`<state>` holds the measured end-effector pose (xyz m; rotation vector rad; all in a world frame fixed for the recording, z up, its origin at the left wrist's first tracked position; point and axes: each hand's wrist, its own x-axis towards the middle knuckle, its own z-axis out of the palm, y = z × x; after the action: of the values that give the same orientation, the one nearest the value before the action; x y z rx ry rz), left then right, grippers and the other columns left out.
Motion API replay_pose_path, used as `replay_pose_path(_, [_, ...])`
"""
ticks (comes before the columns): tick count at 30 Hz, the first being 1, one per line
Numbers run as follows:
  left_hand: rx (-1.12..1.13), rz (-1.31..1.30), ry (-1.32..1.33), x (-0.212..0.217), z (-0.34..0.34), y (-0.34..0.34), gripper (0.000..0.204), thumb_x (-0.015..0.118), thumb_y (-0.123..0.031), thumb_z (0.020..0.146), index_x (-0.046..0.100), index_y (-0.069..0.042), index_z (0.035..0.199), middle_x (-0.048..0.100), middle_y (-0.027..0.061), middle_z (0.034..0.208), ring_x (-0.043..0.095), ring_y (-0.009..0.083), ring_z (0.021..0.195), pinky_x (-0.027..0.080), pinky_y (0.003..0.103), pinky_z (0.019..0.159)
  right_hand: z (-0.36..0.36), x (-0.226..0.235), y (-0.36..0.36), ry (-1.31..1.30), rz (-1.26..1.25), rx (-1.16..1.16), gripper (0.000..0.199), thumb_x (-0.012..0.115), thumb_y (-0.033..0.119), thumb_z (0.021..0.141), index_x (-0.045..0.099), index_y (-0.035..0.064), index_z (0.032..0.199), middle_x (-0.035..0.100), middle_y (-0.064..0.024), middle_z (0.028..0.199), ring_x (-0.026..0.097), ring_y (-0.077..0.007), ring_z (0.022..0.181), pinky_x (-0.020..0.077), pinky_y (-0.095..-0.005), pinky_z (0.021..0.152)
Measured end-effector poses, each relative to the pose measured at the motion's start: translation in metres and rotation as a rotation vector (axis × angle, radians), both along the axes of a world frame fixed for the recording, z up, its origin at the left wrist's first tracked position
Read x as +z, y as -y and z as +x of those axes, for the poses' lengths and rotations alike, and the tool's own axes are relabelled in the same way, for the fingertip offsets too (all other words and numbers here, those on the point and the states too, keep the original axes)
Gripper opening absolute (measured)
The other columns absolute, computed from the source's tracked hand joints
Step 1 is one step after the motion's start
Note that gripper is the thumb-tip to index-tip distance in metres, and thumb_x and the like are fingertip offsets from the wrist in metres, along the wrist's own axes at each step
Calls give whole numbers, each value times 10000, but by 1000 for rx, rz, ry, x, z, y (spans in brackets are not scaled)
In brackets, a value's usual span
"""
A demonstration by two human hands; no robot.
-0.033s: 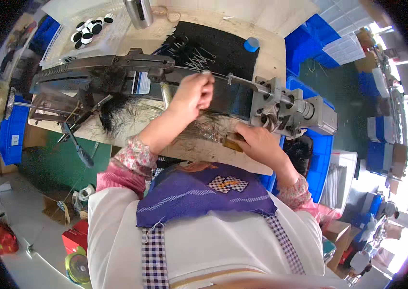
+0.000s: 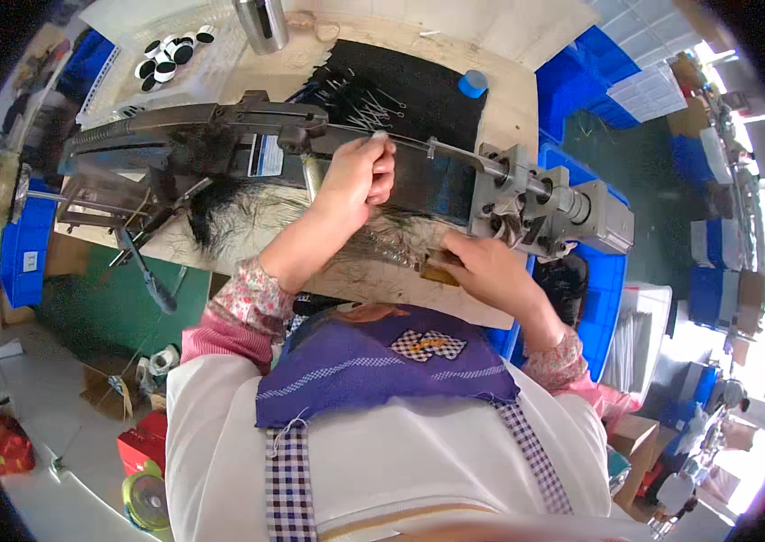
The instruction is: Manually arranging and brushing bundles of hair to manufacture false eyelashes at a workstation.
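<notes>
Pale surface (image 2: 511,104) among blue bins (image 2: 606,307)

Dark strands (image 2: 211,212) litter it. The left hand (image 2: 357,176) curls tightly at the machine's (image 2: 265,117) rod (image 2: 460,156); the right hand (image 2: 488,269) bends over an amber block (image 2: 438,274) near the front edge, grip unclear.

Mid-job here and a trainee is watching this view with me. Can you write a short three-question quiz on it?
1. Multiple choice: what is at the right hand?
A) a red ball
B) an amber-coloured piece
C) a white spool
2. True or false: the fingers of the left hand are curled in.
3. Fill in the blank: the thin metal tools lie on a ____ mat.

Key: 1. B; 2. True; 3. black
</notes>
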<state>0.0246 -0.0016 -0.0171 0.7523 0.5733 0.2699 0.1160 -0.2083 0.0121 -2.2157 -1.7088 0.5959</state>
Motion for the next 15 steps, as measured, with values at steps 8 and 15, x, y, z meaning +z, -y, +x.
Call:
replay_pose_path(8, [121,175,30,-5,-8,6,192,462,-236,983,504,-82,876,357,-42,584,280,76,431,232,238,406,55,23,-126,249,810,-72,187,501,-31,805,564,37,967,620,-176,830,606,-386,844,484,-455,721])
replay_pose_path(15, [179,135,20,3,-10,12,271,442,-269,1001,521,-62,845,408,-26,586,302,66,442,215,230,395,53,30,-149,-346,153,51,203,569,64,871,615,-36,1041,668,-128,924,638,-178,684,520,-302,623])
